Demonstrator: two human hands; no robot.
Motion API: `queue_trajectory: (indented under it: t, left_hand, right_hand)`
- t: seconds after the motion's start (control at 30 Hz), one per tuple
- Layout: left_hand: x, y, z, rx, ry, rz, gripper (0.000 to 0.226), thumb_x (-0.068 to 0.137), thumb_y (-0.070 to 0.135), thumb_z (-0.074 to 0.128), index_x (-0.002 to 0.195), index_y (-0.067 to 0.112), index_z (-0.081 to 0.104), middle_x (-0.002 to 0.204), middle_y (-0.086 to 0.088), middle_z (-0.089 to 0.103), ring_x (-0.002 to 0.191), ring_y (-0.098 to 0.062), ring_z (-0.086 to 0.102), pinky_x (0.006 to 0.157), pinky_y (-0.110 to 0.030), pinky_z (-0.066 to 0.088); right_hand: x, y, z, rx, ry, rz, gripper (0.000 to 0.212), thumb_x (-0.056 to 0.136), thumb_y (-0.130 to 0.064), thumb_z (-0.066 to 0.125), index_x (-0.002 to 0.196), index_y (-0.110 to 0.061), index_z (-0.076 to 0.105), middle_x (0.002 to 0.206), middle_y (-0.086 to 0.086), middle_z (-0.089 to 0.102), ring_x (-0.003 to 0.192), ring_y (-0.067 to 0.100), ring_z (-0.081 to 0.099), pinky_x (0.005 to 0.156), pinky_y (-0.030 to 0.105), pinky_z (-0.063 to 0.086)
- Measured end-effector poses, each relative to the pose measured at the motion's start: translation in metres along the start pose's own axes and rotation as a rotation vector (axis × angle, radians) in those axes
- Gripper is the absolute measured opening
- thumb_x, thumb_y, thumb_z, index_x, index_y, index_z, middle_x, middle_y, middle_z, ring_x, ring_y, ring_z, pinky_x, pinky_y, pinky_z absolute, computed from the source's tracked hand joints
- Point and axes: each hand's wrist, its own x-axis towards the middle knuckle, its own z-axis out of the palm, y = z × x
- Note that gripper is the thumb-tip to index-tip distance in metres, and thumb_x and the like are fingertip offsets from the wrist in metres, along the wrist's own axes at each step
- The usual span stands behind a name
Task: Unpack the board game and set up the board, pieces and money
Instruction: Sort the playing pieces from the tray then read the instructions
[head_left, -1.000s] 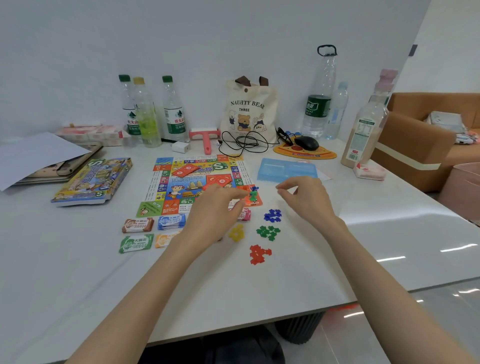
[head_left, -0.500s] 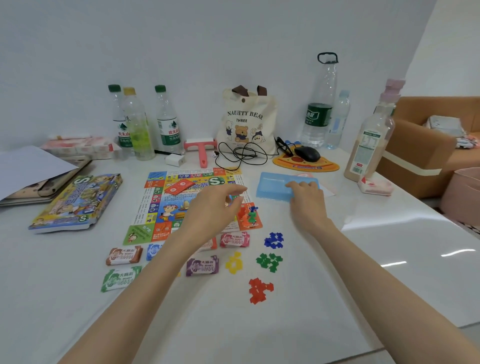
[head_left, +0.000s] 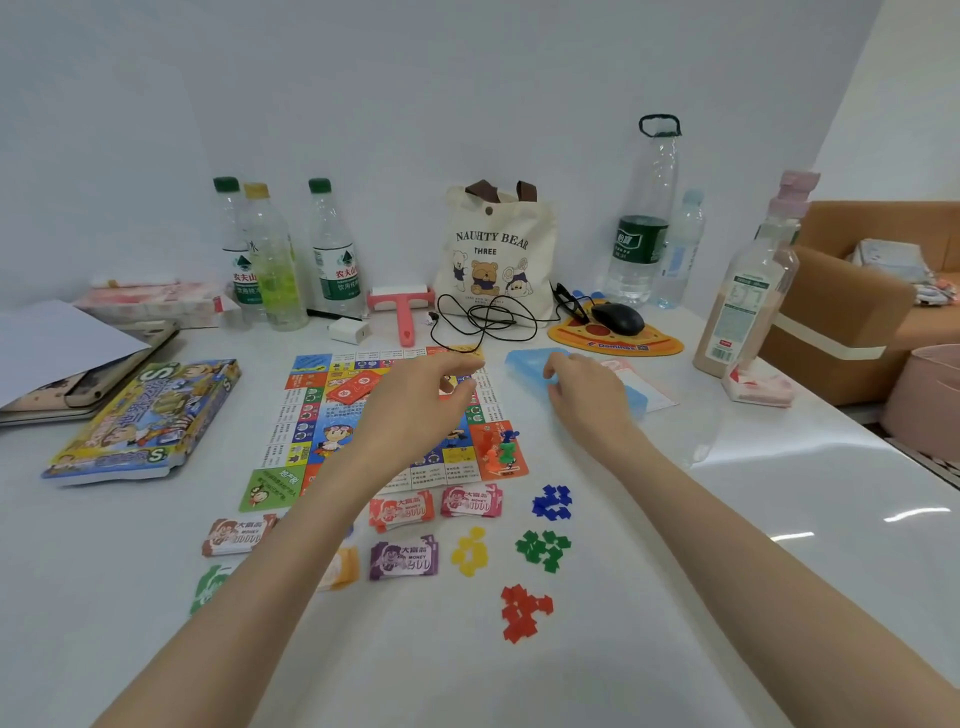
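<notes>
The colourful game board (head_left: 311, 410) lies flat mid-table, with a red card deck (head_left: 353, 387) on it and small pawns (head_left: 498, 449) on its near right corner. My left hand (head_left: 415, 410) hovers over the board's far right part, fingers loosely bent, nothing visibly held. My right hand (head_left: 587, 400) grips the left end of a blue plastic box (head_left: 524, 364) right of the board. Money stacks (head_left: 404, 558) lie in front of the board, partly hidden by my left arm. Blue (head_left: 551, 502), green (head_left: 543, 550), yellow (head_left: 469, 552) and red (head_left: 523, 612) token piles sit to their right.
The game's box (head_left: 145, 415) lies left of the board, beside papers and notebooks (head_left: 62, 353). Along the wall stand water bottles (head_left: 332, 249), a tote bag (head_left: 496, 254), a pink roller (head_left: 402, 312), a cable (head_left: 483, 317) and a mouse (head_left: 615, 317). A drink bottle (head_left: 748, 291) stands right.
My right hand moved from above the token piles back to the blue box and took hold of it. My left hand moved from the pawns to the board's far right part.
</notes>
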Motion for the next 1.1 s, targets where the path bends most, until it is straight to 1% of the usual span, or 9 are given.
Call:
queue_trajectory:
  t: [0.07, 0.27, 0.47, 0.6, 0.73, 0.8, 0.9, 1.0, 1.1]
  left_hand:
    - [-0.001, -0.003, -0.002, 0.005, 0.014, -0.02, 0.03, 0.095, 0.024, 0.054, 0.123, 0.03, 0.063, 0.118, 0.015, 0.066, 0.097, -0.006, 0.06, 0.088, -0.029, 0.049]
    - [-0.001, -0.008, -0.007, 0.009, 0.017, -0.024, 0.03, 0.095, 0.024, 0.053, 0.123, 0.03, 0.063, 0.119, 0.015, 0.065, 0.096, -0.005, 0.06, 0.086, -0.028, 0.049]
    - [0.004, -0.009, -0.002, 0.007, -0.004, -0.009, 0.03, 0.096, 0.024, 0.053, 0.123, 0.03, 0.063, 0.118, 0.015, 0.065, 0.095, -0.004, 0.058, 0.082, -0.021, 0.044]
    - [0.008, -0.005, 0.004, -0.006, -0.021, 0.013, 0.03, 0.096, 0.025, 0.053, 0.124, 0.028, 0.063, 0.116, 0.014, 0.066, 0.094, -0.005, 0.06, 0.084, -0.024, 0.047]
    - [0.018, 0.006, 0.012, -0.022, -0.064, 0.037, 0.029, 0.096, 0.025, 0.052, 0.122, 0.027, 0.063, 0.109, 0.012, 0.069, 0.092, -0.005, 0.061, 0.084, -0.028, 0.051]
    - [0.024, 0.014, 0.018, -0.033, -0.078, 0.045, 0.028, 0.096, 0.025, 0.051, 0.121, 0.027, 0.064, 0.108, 0.011, 0.069, 0.091, -0.005, 0.061, 0.085, -0.028, 0.051]
    - [0.031, 0.024, 0.027, -0.039, -0.106, 0.059, 0.029, 0.096, 0.024, 0.05, 0.122, 0.026, 0.064, 0.108, 0.011, 0.07, 0.091, -0.006, 0.062, 0.085, -0.027, 0.05]
    - [0.039, 0.029, 0.034, -0.05, -0.119, 0.066, 0.029, 0.096, 0.024, 0.05, 0.121, 0.026, 0.064, 0.108, 0.011, 0.07, 0.09, -0.005, 0.062, 0.081, -0.025, 0.05]
    - [0.046, 0.029, 0.039, -0.03, -0.117, 0.079, 0.028, 0.096, 0.025, 0.05, 0.12, 0.028, 0.064, 0.108, 0.013, 0.069, 0.09, -0.004, 0.062, 0.079, -0.023, 0.049]
  right_hand:
    - [0.002, -0.009, 0.0, 0.038, -0.019, 0.009, 0.021, 0.093, -0.005, 0.046, 0.109, -0.01, 0.059, 0.106, 0.008, 0.062, 0.096, 0.026, 0.057, 0.072, 0.033, 0.041]
    - [0.008, -0.023, 0.01, 0.177, -0.093, 0.117, 0.014, 0.09, -0.006, 0.052, 0.099, -0.008, 0.063, 0.099, 0.008, 0.065, 0.091, 0.024, 0.059, 0.079, 0.038, 0.051]
    - [0.006, -0.014, 0.01, 0.317, -0.061, 0.179, 0.021, 0.093, -0.012, 0.056, 0.112, -0.01, 0.065, 0.106, 0.006, 0.067, 0.096, 0.021, 0.06, 0.08, 0.03, 0.048]
    - [0.009, 0.009, 0.002, 0.36, 0.025, 0.248, 0.026, 0.095, -0.016, 0.051, 0.119, -0.013, 0.062, 0.114, 0.006, 0.065, 0.104, 0.021, 0.058, 0.083, 0.032, 0.046]
    - [0.014, 0.039, -0.002, 0.328, 0.011, 0.337, 0.029, 0.094, -0.015, 0.053, 0.122, -0.014, 0.058, 0.123, 0.005, 0.06, 0.115, 0.024, 0.052, 0.09, 0.038, 0.046]
    - [0.017, 0.056, -0.003, 0.279, -0.051, 0.424, 0.034, 0.091, -0.011, 0.052, 0.125, -0.015, 0.056, 0.13, 0.008, 0.055, 0.122, 0.027, 0.046, 0.096, 0.043, 0.044]
    - [0.019, 0.073, -0.002, 0.179, -0.227, 0.56, 0.044, 0.09, -0.012, 0.052, 0.133, -0.016, 0.047, 0.136, 0.013, 0.043, 0.129, 0.032, 0.033, 0.102, 0.045, 0.036]
    - [0.019, 0.083, 0.0, 0.094, -0.343, 0.62, 0.048, 0.09, -0.022, 0.054, 0.136, -0.017, 0.041, 0.137, 0.013, 0.04, 0.132, 0.034, 0.027, 0.104, 0.045, 0.03]
    - [0.022, 0.091, 0.002, 0.121, -0.369, 0.656, 0.059, 0.088, -0.039, 0.059, 0.138, -0.018, 0.038, 0.139, 0.013, 0.04, 0.134, 0.036, 0.026, 0.105, 0.045, 0.027]
